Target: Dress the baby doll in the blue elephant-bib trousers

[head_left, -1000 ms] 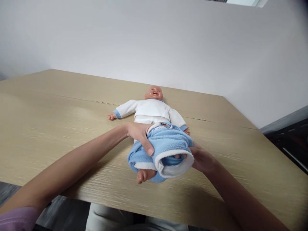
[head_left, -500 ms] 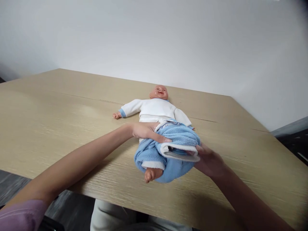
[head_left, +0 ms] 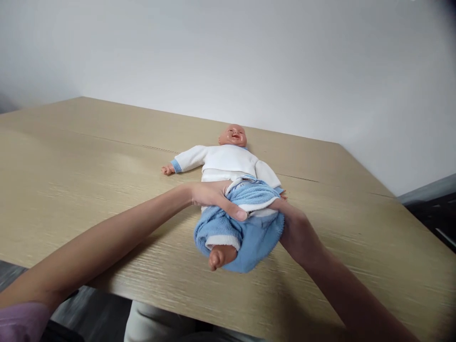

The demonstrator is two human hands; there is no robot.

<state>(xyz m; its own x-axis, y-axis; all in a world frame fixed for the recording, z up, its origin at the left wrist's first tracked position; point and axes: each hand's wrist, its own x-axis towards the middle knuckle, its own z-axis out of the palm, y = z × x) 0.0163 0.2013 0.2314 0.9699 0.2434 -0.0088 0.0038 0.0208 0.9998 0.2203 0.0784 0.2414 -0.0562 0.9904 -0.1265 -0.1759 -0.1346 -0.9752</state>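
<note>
A baby doll [head_left: 228,161] in a white top lies on its back on the wooden table [head_left: 89,166], head towards the wall. Light blue fleece trousers [head_left: 245,228] with white cuffs cover its lower half; one bare foot [head_left: 219,256] sticks out at the near end. My left hand [head_left: 213,197] grips the trousers at the doll's left hip, thumb across the fabric. My right hand [head_left: 294,225] is closed on the trousers' right side, its fingers partly buried in the cloth.
The table runs up to a plain white wall [head_left: 249,61]. Its near edge is just below the doll's foot, with my lap [head_left: 160,327] under it. A dark piece of furniture [head_left: 434,209] stands at the right edge.
Both hands have drawn the trousers further up the doll's body. The open white cuff that faced me has folded down and moved towards the waist; my right hand slid up alongside.
</note>
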